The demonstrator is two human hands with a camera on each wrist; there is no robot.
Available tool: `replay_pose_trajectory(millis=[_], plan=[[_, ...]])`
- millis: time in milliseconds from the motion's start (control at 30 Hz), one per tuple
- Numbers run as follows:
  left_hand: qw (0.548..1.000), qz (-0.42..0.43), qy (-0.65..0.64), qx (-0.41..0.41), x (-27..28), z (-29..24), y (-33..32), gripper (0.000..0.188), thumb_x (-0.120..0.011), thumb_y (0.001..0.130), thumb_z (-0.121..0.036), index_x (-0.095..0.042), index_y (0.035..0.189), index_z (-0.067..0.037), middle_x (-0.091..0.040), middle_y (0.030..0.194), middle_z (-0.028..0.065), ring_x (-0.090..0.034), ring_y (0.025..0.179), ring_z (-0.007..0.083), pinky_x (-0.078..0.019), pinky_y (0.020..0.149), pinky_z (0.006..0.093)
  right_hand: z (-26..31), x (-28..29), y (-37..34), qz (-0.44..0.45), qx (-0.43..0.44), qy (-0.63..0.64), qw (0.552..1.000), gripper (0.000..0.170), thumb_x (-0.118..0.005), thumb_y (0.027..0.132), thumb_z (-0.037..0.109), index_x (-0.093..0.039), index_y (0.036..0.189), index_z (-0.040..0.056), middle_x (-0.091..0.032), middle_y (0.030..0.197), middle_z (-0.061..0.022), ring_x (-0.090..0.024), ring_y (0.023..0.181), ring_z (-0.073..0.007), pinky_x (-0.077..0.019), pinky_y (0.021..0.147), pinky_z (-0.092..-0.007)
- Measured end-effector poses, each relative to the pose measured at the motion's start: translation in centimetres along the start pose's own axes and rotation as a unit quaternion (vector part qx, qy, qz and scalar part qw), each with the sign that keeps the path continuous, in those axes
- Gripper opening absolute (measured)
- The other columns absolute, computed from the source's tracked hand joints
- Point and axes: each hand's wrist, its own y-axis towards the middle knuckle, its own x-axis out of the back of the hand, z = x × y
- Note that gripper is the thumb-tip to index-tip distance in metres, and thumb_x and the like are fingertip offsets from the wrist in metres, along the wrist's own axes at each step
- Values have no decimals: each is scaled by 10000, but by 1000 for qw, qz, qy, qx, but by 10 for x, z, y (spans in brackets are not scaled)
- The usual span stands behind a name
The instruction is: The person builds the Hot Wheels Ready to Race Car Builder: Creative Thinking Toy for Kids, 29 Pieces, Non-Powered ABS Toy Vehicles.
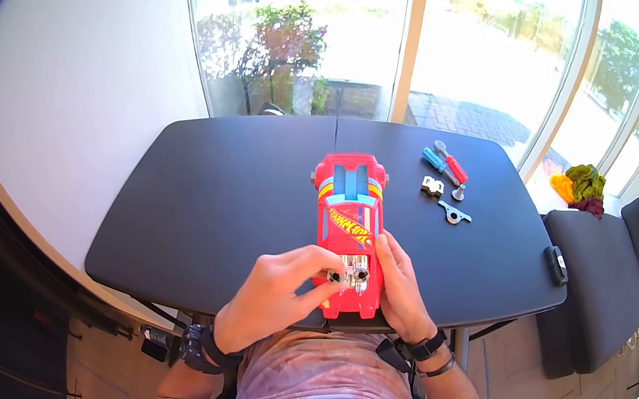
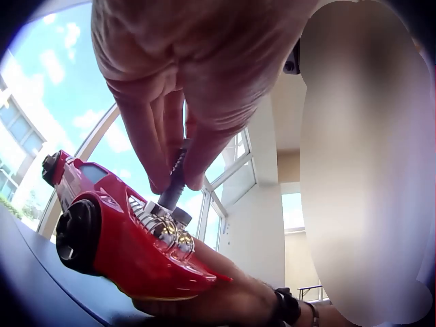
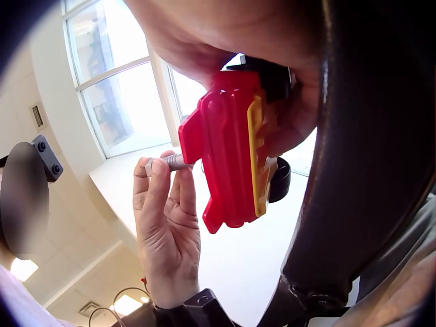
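A red toy car (image 1: 349, 225) with a yellow flame-shaped logo and blue stripes is held over the table's near edge. My right hand (image 1: 404, 291) grips its right side. The thumb and fingers of my left hand (image 1: 271, 290) pinch a small grey threaded piece (image 2: 174, 185) at the silver engine part (image 2: 163, 228) on the car. In the right wrist view the left hand (image 3: 169, 231) holds that grey piece (image 3: 176, 162) by the red body (image 3: 231, 150). Whether it sits inside the engine part I cannot tell.
On the table (image 1: 203, 198), at the back right, lie blue and red-handled tools (image 1: 450, 167), a silver part (image 1: 433, 186), a grey cone-shaped piece (image 1: 458, 192) and a grey bracket (image 1: 454, 214). A black device (image 1: 556, 265) rests at the right edge, beside a dark chair (image 1: 598, 285).
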Motion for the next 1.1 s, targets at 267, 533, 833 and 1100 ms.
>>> replay_pose_trajectory(millis=[267, 533, 833, 1100], plan=[[987, -16, 118, -107, -2, 12, 5, 365, -957, 871, -94, -810, 1204, -75, -823, 1055, 86, -783, 980, 248, -651, 858, 393, -1, 1, 1, 8, 2, 13, 1000, 517, -594, 1213, 369, -544, 1574, 1, -727, 1388, -107, -734, 1211, -120, -638, 1023, -323], [997, -37, 35, -55, -1, 2, 7, 421, -924, 871, -47, -777, 1264, -67, -796, 1077, 71, -760, 970, 227, -629, 877, 372, -1, -1, -1, -10, -3, 7, 1000, 525, -590, 1215, 371, -541, 1580, -2, -725, 1399, -113, -736, 1234, -135, -637, 1034, -329], [998, -36, 23, -49, -3, 2, 5, 368, -915, 873, -77, -759, 1206, -66, -794, 1137, 91, -756, 1051, 264, -625, 921, 396, -1, -2, -1, -11, -4, 15, 1000, 540, -589, 1214, 377, -527, 1593, -4, -726, 1410, -118, -738, 1242, -140, -637, 1047, -336], [996, 11, 51, -76, -2, 10, 7, 421, -876, 870, -28, -739, 1266, -60, -796, 1127, 91, -742, 1032, 269, -611, 908, 382, 0, -2, 0, -10, 1, 4, 1000, 531, -585, 1216, 374, -531, 1585, -4, -725, 1409, -111, -740, 1235, -136, -637, 1040, -325]])
